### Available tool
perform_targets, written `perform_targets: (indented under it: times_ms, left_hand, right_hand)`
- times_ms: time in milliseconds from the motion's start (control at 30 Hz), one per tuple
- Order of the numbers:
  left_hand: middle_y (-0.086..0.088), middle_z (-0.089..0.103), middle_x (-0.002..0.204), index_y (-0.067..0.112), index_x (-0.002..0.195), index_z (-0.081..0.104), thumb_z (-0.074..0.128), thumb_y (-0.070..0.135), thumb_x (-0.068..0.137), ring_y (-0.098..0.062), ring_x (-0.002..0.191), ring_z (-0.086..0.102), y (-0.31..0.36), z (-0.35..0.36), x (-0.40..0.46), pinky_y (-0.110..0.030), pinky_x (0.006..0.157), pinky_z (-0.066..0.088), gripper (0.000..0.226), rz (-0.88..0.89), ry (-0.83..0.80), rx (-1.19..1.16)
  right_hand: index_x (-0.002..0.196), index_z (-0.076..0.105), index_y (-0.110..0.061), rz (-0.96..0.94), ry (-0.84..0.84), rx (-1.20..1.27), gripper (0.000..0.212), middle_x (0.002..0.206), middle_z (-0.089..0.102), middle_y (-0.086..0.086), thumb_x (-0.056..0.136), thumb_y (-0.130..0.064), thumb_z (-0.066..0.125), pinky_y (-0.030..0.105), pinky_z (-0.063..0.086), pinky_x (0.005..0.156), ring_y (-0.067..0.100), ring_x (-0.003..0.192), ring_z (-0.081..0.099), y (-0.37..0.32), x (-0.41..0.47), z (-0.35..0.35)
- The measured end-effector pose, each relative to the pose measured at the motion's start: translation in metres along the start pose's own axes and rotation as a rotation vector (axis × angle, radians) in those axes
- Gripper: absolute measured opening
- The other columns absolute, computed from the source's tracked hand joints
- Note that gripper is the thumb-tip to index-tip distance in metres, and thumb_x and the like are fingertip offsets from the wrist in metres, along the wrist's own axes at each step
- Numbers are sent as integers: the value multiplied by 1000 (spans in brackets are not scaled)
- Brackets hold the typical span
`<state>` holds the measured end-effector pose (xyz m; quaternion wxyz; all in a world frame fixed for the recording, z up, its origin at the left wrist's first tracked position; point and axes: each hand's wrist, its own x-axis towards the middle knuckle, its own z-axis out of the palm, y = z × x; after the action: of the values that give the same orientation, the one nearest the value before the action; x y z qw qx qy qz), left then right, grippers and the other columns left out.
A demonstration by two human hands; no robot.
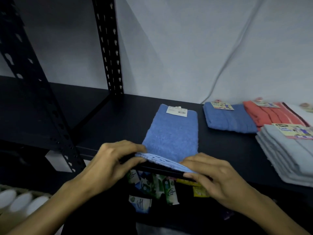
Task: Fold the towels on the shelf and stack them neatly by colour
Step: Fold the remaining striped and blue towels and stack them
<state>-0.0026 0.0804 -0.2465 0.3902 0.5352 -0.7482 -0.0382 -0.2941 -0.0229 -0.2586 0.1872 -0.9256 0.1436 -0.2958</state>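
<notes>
Blue terry towel (171, 133) lay half-folded, near edge pinched by left hand (108, 160) and right hand (215, 178); folded blue towel (228, 119), coral towels (271, 114) and grey towels (286, 153) were already stacked.

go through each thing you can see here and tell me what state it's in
Blue towel: flat, near edge pinched by both hands
Left hand: pinching it
Right hand: pinching it
Folded blue towel: folded, tagged
Red towel: folded
Grey towels: stacked

Bare shelf (101, 116) left; folded towel stacks (271, 119) crowd right.
</notes>
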Motion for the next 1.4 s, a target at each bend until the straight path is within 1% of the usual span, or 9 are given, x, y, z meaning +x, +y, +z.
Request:
perform_targets:
  times_ms: [167,400,533,633,733,933,1133,1300,1400]
  left_hand:
    - [13,77,95,20,102,79,76,27,87,-10,90,74,15,-9,43,-31,80,58,17,-122,145,-164]
    - [-3,76,80,17,94,77,77,28,89,-28,66,73,-23,1,140,-36,53,59,12,-357,28,-274]
    - [-10,76,79,10,93,76,76,23,91,-25,53,67,-56,26,170,-33,48,57,12,-461,-50,-248]
    - [-10,76,81,9,92,76,75,22,91,-25,55,70,-72,40,183,-29,48,56,13,-530,-105,-207]
    - [-6,74,82,8,94,76,74,23,93,-14,54,68,-84,52,188,-22,46,52,15,-574,-129,-191]
    - [0,73,97,14,95,73,69,29,96,-21,85,73,-102,65,194,-16,53,52,16,-542,-159,-92]
    - [-11,71,78,10,96,71,67,29,98,-17,51,66,-95,55,219,-30,48,54,19,-657,-371,-85]
    - [-2,71,98,21,104,70,68,35,91,-22,84,70,-78,58,233,-31,68,53,19,-644,-459,265]
    - [-6,64,113,19,115,64,60,25,91,-28,102,62,-51,69,220,-38,82,50,25,-427,-205,492]
  right_hand:
    - [104,77,-29,284,180,292,19,93,76,-8,88,-22,70,25,54,74,12,83,71,-12,31,-33]
    - [88,71,-7,628,317,580,2,73,72,1,88,-8,73,28,52,55,13,72,67,62,101,-56]
    - [88,72,-10,704,290,369,4,79,74,12,91,-12,72,35,53,64,16,72,66,110,119,-42]
    - [86,70,-14,669,227,34,6,75,66,-1,92,-15,70,22,44,64,12,72,59,129,126,-32]
    - [86,65,-15,651,241,-83,8,76,62,-5,94,-16,65,24,43,63,10,70,55,136,126,-21]
    - [83,67,-13,685,241,-207,12,73,64,-1,94,-16,64,29,42,66,19,76,58,141,132,-11]
    - [90,72,-7,781,243,-203,15,82,64,2,97,-13,61,23,38,69,15,81,56,140,132,-9]
    - [90,71,-1,818,152,-269,16,94,68,11,95,-10,59,31,48,71,20,89,60,134,138,-13]
    - [105,63,-3,767,163,-421,19,113,57,12,91,-4,50,40,49,80,30,108,53,112,147,-13]
